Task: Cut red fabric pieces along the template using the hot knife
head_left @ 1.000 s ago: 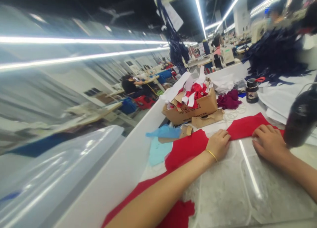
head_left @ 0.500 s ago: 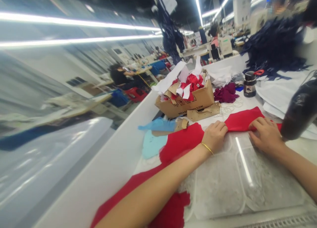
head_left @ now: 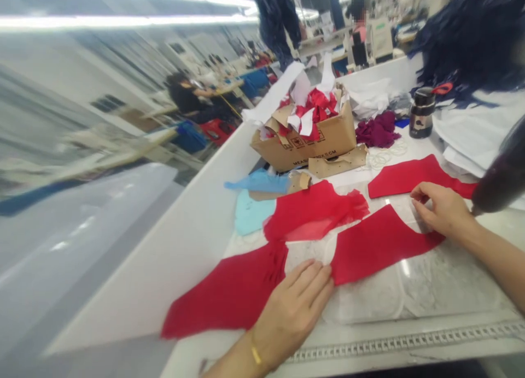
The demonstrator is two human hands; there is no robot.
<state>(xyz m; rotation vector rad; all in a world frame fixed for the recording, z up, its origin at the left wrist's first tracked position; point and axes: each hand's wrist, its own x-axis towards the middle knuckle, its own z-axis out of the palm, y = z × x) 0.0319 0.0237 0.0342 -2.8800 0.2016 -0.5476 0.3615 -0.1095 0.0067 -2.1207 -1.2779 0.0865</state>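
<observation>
A red fabric piece lies across a clear plastic sheet on the white table. My left hand rests flat at its left end, fingers stretched out and touching the edge. Fingers bent, my right hand covers the piece's right end and seems to pinch it. Three more red pieces lie around it: one to the lower left, one in the middle, and one beyond my right hand.
A cardboard box of red and white scraps stands behind, with blue pieces left of it. Maroon cloth, a dark jar, white stacks and a dark object crowd the right. Other people work at far tables.
Both hands were pinching the red cloth further back. My left hand has come towards me, and a red piece now lies stretched between the two hands. The view has tilted down.
</observation>
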